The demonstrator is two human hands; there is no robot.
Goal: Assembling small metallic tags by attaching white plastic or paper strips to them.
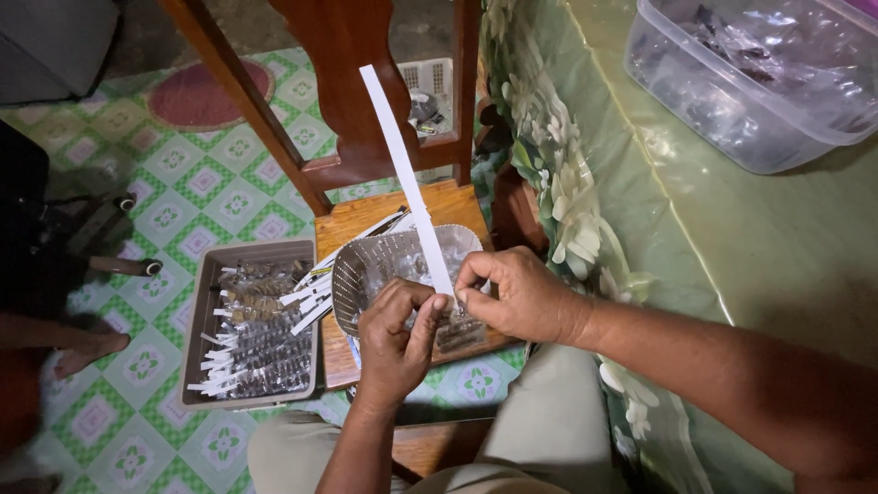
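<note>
A long white paper strip (pixel 402 165) rises from between my two hands toward the chair back. My right hand (pixel 517 293) pinches the strip's lower end with thumb and forefinger. Just left of it, my left hand (pixel 393 338) is curled around a small clear packet, fingertips touching the strip. Both hands hover over a grey plastic basket (pixel 361 270) holding clear packets of dark bits, set on the seat of a wooden chair (pixel 352 224).
A brown tray (pixel 201 302) of finished packets with white strips sits left of the chair over the green patterned floor. A table with a green floral cloth (pixel 732 247) is at right, bearing a clear plastic tub (pixel 759 82). Another person's foot (pixel 87 352) is at far left.
</note>
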